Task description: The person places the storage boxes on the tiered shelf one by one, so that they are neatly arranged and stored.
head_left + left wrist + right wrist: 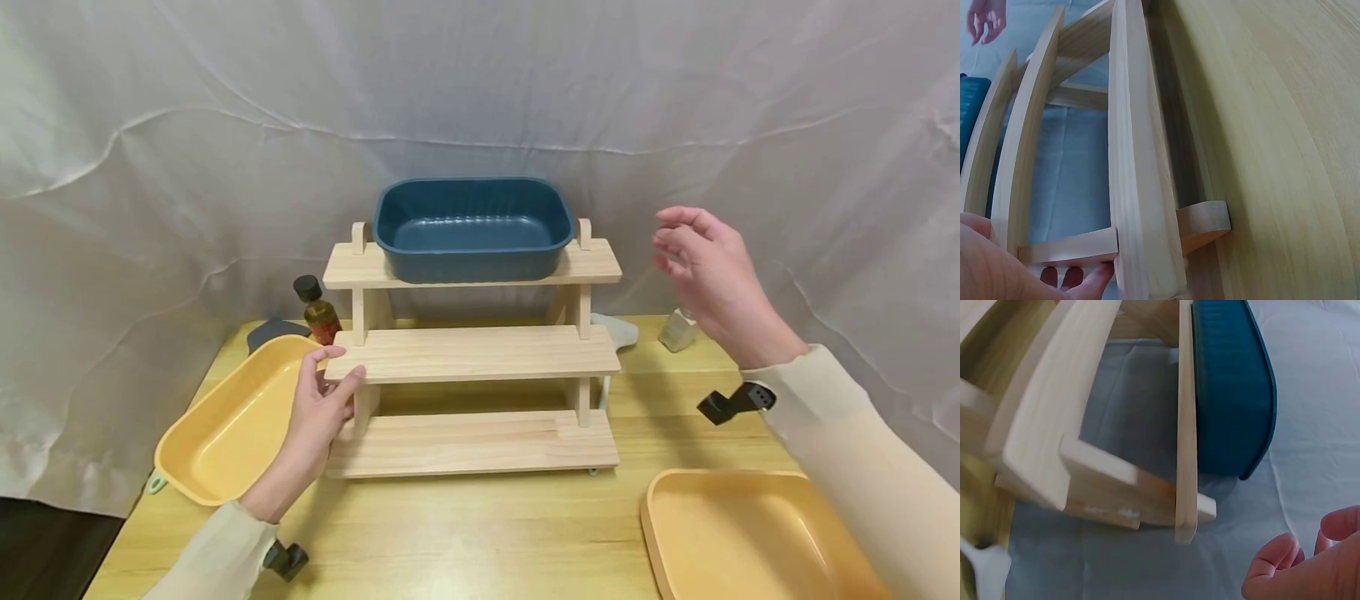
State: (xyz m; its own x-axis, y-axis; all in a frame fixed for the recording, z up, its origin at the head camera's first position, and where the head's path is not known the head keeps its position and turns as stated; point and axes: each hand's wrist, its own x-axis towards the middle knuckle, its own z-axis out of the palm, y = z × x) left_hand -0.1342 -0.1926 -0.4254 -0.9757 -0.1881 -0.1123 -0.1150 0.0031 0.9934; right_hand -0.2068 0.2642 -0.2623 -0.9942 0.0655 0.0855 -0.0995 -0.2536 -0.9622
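A three-tier wooden display rack (pixel 472 354) stands in the middle of the table. My left hand (pixel 318 417) grips it at the left end of the middle tier. In the left wrist view, fingertips (pixel 1088 284) curl against the side support just below that tier. On the top tier sits a deep blue rectangular tub (pixel 472 267), between two small upright pegs. My right hand (pixel 712 271) is raised in the air to the right of the rack, its fingers loosely bent and holding nothing; in the right wrist view it is apart from the tub's end.
A yellow tray (pixel 191 421) leans at the left, near a black-capped bottle (pixel 321 315) and a dark object (pixel 273 332). Behind the rack's right side lies a pale grey utensil head (pixel 618 331), with a small glass bottle (pixel 678 329) beyond. Another yellow tray (pixel 720 525) is front right.
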